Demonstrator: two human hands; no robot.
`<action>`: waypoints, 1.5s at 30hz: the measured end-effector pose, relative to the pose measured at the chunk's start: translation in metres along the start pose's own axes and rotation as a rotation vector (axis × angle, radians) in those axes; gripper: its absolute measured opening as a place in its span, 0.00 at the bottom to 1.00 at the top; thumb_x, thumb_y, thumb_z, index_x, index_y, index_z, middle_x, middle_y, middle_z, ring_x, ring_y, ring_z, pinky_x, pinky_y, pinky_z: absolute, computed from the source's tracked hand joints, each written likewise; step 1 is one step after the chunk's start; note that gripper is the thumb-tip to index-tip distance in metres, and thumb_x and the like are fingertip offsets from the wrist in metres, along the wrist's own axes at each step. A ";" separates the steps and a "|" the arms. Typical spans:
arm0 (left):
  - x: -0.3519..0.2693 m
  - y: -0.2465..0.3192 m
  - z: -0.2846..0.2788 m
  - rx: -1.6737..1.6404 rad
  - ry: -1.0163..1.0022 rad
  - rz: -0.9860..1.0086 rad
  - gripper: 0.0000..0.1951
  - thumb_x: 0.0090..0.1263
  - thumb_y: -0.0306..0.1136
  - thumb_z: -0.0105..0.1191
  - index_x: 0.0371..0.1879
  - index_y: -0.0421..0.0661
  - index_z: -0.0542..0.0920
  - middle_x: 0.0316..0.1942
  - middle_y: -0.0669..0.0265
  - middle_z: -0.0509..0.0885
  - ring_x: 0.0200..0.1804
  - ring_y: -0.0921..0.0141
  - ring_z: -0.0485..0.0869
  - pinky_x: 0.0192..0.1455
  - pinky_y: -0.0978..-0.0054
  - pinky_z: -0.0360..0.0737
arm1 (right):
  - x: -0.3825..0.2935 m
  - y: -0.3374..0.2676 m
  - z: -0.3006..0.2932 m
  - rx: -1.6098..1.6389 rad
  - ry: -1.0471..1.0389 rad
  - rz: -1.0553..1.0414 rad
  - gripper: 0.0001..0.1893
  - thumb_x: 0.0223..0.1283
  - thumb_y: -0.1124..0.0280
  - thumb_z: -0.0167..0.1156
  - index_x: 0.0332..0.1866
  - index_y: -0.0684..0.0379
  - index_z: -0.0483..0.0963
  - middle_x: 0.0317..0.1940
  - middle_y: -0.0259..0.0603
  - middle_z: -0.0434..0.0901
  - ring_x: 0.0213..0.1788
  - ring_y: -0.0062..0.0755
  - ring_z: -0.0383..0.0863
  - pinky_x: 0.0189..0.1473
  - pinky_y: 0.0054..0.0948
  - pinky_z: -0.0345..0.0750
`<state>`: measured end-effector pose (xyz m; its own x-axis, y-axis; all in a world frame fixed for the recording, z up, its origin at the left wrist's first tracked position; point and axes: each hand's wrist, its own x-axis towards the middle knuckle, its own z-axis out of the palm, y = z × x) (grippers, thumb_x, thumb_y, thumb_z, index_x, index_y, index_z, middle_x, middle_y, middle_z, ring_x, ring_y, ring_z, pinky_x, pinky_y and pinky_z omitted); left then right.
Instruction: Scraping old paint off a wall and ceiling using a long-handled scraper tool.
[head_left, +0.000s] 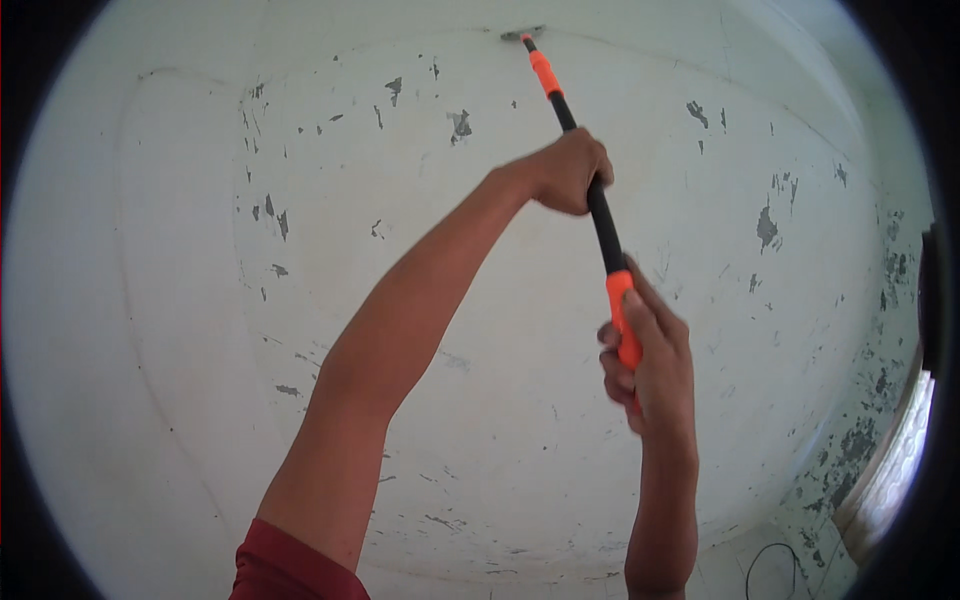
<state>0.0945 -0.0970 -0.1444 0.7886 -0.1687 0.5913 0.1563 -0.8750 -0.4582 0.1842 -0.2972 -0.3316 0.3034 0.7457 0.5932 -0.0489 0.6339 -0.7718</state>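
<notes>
A long-handled scraper with a black pole (606, 225) and orange grips runs up through both my hands. Higher on the pole, my left hand (574, 171) is wrapped around the black part. My right hand (654, 356) closes around the lower orange grip (622, 311). At the far end, the scraper's flat grey head (523, 34) lies at the wall surface, near a thin line that crosses the upper wall. The pale painted wall (495, 300) fills most of the view and has dark grey patches where paint is gone.
To the right, a side wall (855, 450) shows heavy flaking beside a bright opening (892, 450). A dark object (930, 300) stands at the right rim. Down at the lower right, a thin dark cable (772, 546) curves near the pale tiled floor (724, 574).
</notes>
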 end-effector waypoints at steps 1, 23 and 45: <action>0.008 0.008 0.011 0.066 0.004 0.106 0.10 0.40 0.19 0.58 0.15 0.40 0.68 0.18 0.58 0.70 0.28 0.58 0.70 0.35 0.64 0.71 | -0.017 0.001 -0.008 -0.030 0.021 0.001 0.29 0.86 0.64 0.46 0.85 0.62 0.59 0.23 0.30 0.72 0.14 0.10 0.60 0.13 0.17 0.55; 0.011 -0.006 0.001 0.065 -0.005 0.022 0.10 0.41 0.20 0.57 0.14 0.42 0.67 0.18 0.62 0.71 0.31 0.58 0.73 0.37 0.64 0.72 | 0.005 0.000 -0.009 -0.088 -0.029 -0.021 0.29 0.85 0.61 0.47 0.85 0.61 0.61 0.21 0.29 0.70 0.15 0.10 0.60 0.15 0.19 0.57; 0.002 -0.018 0.004 0.051 -0.013 -0.025 0.07 0.41 0.20 0.58 0.16 0.40 0.72 0.20 0.58 0.73 0.34 0.57 0.75 0.48 0.64 0.74 | 0.022 0.013 -0.003 -0.120 -0.044 -0.049 0.29 0.86 0.59 0.46 0.84 0.60 0.63 0.20 0.27 0.68 0.16 0.10 0.60 0.16 0.19 0.58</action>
<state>0.0956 -0.0794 -0.1379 0.7918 -0.1405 0.5944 0.2063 -0.8545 -0.4768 0.1931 -0.2735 -0.3295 0.2606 0.7240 0.6387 0.0805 0.6429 -0.7617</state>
